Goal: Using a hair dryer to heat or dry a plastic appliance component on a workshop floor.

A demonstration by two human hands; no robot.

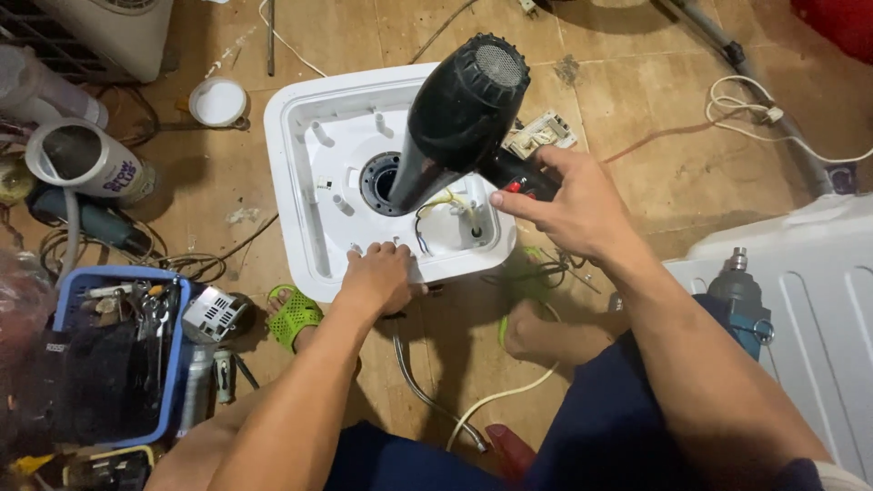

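Observation:
A white square plastic housing lies open on the tiled floor, with a dark round opening and yellow and black wires inside. My right hand grips the handle of a black hair dryer, thumb by its red switch, nozzle pointed down at the round opening. My left hand rests flat on the housing's near rim, holding nothing.
A blue basket of tools sits at the left beside a small grey motor. White canisters, a white lid, a cordless drill on a white panel, cables and hoses lie around. My feet wear green sandals.

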